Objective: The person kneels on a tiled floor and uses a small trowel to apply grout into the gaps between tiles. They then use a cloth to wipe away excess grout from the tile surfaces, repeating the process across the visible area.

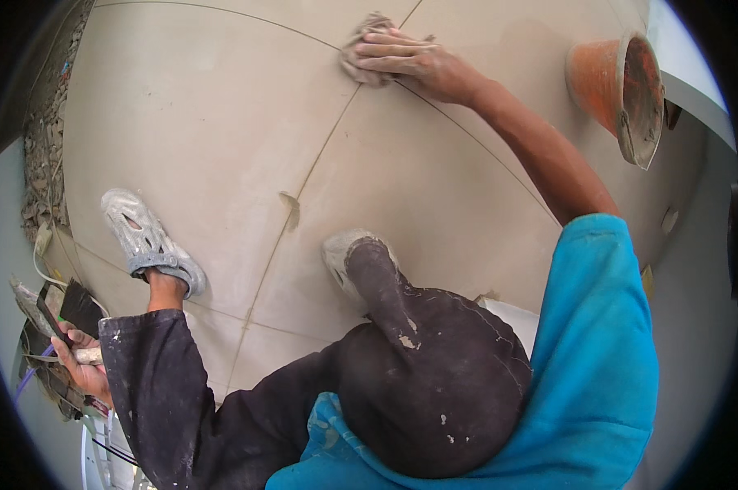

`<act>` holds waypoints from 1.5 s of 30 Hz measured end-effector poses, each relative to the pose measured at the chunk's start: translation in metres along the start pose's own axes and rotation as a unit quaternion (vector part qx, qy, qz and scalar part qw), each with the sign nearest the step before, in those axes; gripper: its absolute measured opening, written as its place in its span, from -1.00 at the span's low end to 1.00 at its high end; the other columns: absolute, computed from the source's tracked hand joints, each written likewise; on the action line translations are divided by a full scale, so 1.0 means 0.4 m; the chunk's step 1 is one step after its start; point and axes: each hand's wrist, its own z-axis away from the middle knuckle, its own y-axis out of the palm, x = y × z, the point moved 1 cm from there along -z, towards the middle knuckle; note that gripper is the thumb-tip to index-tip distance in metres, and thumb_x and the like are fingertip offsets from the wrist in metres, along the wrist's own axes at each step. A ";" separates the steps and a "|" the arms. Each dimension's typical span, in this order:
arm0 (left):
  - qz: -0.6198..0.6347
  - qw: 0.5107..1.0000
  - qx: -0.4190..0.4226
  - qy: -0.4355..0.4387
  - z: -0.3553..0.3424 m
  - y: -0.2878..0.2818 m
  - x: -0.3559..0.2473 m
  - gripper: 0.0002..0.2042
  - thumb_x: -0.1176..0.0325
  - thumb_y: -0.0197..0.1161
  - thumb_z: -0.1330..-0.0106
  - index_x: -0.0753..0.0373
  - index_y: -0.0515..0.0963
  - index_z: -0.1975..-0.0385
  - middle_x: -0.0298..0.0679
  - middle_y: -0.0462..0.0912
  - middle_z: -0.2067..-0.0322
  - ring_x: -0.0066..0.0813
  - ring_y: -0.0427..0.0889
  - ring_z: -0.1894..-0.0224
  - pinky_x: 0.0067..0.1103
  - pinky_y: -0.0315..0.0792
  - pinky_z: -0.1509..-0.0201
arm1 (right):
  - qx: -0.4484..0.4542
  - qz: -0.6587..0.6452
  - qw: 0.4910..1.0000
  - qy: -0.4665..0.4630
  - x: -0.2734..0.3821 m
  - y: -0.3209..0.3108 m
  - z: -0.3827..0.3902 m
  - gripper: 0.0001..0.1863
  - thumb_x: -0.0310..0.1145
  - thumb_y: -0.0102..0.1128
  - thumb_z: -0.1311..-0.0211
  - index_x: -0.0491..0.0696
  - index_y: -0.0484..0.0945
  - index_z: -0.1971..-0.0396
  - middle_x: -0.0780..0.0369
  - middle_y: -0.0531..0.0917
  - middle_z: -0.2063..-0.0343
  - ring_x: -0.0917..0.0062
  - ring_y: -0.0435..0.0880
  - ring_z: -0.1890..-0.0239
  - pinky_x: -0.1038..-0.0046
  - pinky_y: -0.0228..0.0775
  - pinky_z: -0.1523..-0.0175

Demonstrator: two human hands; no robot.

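Note:
My right hand (434, 72) is stretched far forward and presses a bunched, dirty grey-brown rag (357, 54) onto the floor. The rag lies where the joints of large beige tiles (197, 122) cross. At the lower left, my left hand (76, 369) is closed around the pale, stained handle of a trowel (89, 356). Its grey blade lies partly among dark clutter, so its full outline is hard to make out. A small brownish patch (290, 209) marks the tile joint between my feet and the rag.
An orange bucket (595, 80), crusted with dried material, stands tilted in view at the upper right. Rubble (44, 163) borders the floor on the left. My grey clogs (144, 233) rest on the tiles. A pale wall (687, 278) runs along the right.

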 end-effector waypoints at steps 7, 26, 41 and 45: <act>-0.008 1.000 -0.018 0.006 0.004 0.019 0.018 -0.72 0.35 0.16 -0.41 0.37 0.43 -0.01 -0.21 0.57 0.18 -0.56 0.61 0.12 -0.69 0.57 0.00 | -0.268 -0.014 0.927 0.261 0.040 -0.138 0.046 -0.44 -0.75 -0.14 -0.18 -0.01 0.50 -0.15 0.21 0.56 -0.14 0.35 0.61 -0.08 0.42 0.45 -0.19; -0.074 0.991 -0.101 0.039 0.043 -0.043 -0.058 -0.75 0.40 0.19 -0.39 0.39 0.46 0.03 -0.18 0.58 0.15 -0.51 0.62 0.09 -0.68 0.57 -0.05 | -0.223 -0.099 0.963 0.116 0.134 0.071 -0.476 -0.70 -0.54 -0.04 -0.31 -0.16 0.55 0.01 0.15 0.62 0.07 0.48 0.61 0.20 0.33 0.48 0.06; -0.178 0.904 -0.386 -0.037 0.325 -0.480 -0.155 -0.60 0.37 0.30 -0.32 0.47 0.39 -0.03 -0.10 0.52 0.04 -0.40 0.61 0.01 -0.70 0.58 0.00 | -0.331 -0.371 0.743 0.449 0.246 0.090 -0.170 -0.63 -0.47 0.01 -0.39 -0.19 0.41 -0.16 0.10 0.52 -0.08 0.41 0.53 -0.09 0.40 0.46 -0.11; -0.188 0.897 -0.401 -0.012 0.505 -0.606 -0.019 -0.59 0.39 0.30 -0.31 0.35 0.36 -0.09 -0.18 0.46 0.03 -0.36 0.58 -0.02 -0.59 0.52 -0.09 | -0.234 -0.227 0.866 0.380 0.373 0.097 -0.171 -0.69 -0.49 0.03 -0.37 -0.18 0.50 -0.08 0.13 0.51 -0.08 0.37 0.43 -0.21 0.38 0.39 -0.19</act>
